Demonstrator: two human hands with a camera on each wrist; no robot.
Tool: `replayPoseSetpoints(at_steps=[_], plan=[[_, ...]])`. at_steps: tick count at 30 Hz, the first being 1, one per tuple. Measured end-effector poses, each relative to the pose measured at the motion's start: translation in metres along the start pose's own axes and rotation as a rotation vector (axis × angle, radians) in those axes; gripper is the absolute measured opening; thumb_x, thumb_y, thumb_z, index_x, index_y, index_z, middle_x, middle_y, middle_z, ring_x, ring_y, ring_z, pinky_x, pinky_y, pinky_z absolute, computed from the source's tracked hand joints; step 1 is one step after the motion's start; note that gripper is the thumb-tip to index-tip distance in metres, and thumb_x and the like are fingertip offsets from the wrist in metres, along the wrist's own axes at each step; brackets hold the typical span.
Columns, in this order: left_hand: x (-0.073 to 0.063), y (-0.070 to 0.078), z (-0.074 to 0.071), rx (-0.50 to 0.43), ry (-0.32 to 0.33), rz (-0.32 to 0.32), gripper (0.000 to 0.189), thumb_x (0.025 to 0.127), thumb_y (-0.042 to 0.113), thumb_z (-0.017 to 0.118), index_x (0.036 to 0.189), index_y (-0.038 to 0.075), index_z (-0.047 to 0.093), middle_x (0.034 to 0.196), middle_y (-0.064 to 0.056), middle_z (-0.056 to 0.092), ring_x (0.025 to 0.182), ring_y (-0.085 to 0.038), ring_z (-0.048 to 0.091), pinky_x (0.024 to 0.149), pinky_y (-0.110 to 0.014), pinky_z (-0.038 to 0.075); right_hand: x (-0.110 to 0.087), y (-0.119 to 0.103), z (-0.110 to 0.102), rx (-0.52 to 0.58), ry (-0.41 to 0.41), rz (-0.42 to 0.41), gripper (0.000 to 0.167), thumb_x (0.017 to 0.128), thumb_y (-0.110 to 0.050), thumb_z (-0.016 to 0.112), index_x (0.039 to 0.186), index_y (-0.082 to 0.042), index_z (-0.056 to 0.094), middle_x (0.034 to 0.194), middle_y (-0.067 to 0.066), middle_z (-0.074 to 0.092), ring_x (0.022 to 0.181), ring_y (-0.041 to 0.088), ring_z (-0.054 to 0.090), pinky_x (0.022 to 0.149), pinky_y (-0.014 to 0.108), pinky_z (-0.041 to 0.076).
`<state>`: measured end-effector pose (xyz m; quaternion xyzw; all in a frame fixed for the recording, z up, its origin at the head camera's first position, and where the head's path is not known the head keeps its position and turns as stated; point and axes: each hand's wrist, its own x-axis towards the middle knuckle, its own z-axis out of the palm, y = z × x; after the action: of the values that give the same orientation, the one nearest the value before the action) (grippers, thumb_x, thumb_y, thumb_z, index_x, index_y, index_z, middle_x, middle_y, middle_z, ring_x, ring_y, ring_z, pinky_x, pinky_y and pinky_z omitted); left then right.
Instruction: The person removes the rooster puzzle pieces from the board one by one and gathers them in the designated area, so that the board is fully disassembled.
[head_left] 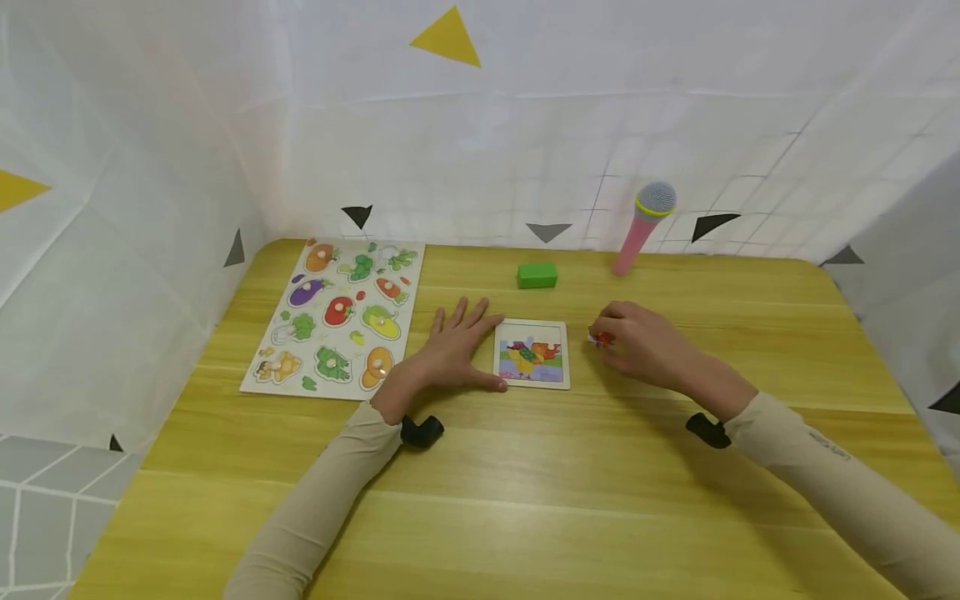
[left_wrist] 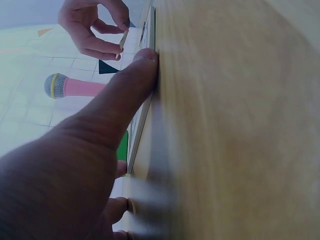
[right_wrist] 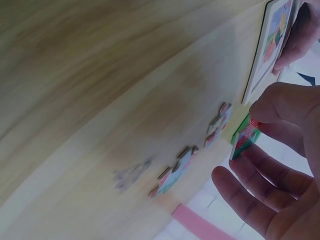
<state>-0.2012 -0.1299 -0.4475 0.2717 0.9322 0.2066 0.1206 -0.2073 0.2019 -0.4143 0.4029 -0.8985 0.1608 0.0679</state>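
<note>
My left hand [head_left: 450,354] lies with its fingers spread at the left side of a small jigsaw puzzle board [head_left: 566,354]. Its thumb [left_wrist: 135,75] and a fingertip touch the board's edge. Part of a colourful picture fills the board's lower area, and its upper part is bare white. Right of the board, my right hand [head_left: 641,342] pinches a red and green puzzle piece [right_wrist: 245,137] between thumb and fingers, raised off the table. Two loose puzzle pieces, one larger [right_wrist: 175,172] and one farther off [right_wrist: 218,126], lie near it in the right wrist view, mostly hidden from the head view.
On the left lies a vegetable peg board [head_left: 348,333]. A green block [head_left: 537,276] sits behind the jigsaw, and a pink toy microphone [head_left: 637,237] stands at the table's back edge. White patterned cloth [head_left: 525,142] rises behind the wooden table [head_left: 487,500].
</note>
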Motion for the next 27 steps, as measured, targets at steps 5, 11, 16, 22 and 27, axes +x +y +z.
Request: replayPoseSetpoints(at_steps=[5, 11, 16, 22, 27], plan=[[0.000, 0.000, 0.000, 0.002, -0.006, -0.002, 0.110, 0.075, 0.068, 0.076, 0.160, 0.020, 0.025, 0.168, -0.010, 0.003, 0.151, -0.036, -0.009, 0.116, -0.059, -0.009, -0.007, 0.005, -0.003, -0.003, 0.003, 0.014, 0.022, 0.073, 0.002, 0.080, 0.094, -0.003, 0.074, 0.096, 0.007, 0.063, 0.086, 0.023, 0.061, 0.072, 0.041, 0.054], [0.000, 0.001, -0.001, -0.001, -0.010, -0.004, 0.110, 0.075, 0.067, 0.076, 0.160, 0.020, 0.026, 0.168, -0.010, 0.003, 0.151, -0.036, -0.010, 0.116, -0.059, -0.009, -0.018, 0.013, -0.008, -0.019, 0.035, 0.019, 0.024, 0.071, 0.005, 0.077, 0.093, -0.003, 0.073, 0.096, 0.008, 0.064, 0.087, 0.025, 0.060, 0.070, 0.042, 0.053], [0.000, 0.001, -0.002, -0.004, -0.013, -0.010, 0.110, 0.075, 0.067, 0.077, 0.160, 0.020, 0.025, 0.168, -0.010, 0.003, 0.151, -0.035, -0.010, 0.116, -0.058, -0.009, -0.026, 0.019, -0.013, -0.021, 0.058, 0.025, 0.025, 0.069, 0.006, 0.078, 0.091, -0.004, 0.073, 0.095, 0.007, 0.064, 0.087, 0.025, 0.060, 0.069, 0.042, 0.053], [0.001, 0.001, -0.001, -0.003, -0.013, -0.011, 0.110, 0.075, 0.068, 0.076, 0.160, 0.021, 0.026, 0.168, -0.009, 0.003, 0.151, -0.035, -0.010, 0.116, -0.058, -0.009, -0.036, 0.023, -0.018, -0.038, 0.044, 0.052, 0.024, 0.069, 0.005, 0.079, 0.091, -0.004, 0.073, 0.095, 0.008, 0.064, 0.087, 0.026, 0.060, 0.070, 0.043, 0.053], [0.001, 0.000, 0.000, -0.003, -0.011, -0.012, 0.110, 0.075, 0.068, 0.076, 0.160, 0.021, 0.026, 0.168, -0.009, 0.003, 0.151, -0.035, -0.010, 0.116, -0.058, -0.009, -0.044, 0.027, -0.021, -0.051, 0.019, 0.094, 0.025, 0.070, 0.002, 0.081, 0.093, -0.004, 0.073, 0.097, 0.008, 0.064, 0.087, 0.025, 0.060, 0.072, 0.043, 0.053]])
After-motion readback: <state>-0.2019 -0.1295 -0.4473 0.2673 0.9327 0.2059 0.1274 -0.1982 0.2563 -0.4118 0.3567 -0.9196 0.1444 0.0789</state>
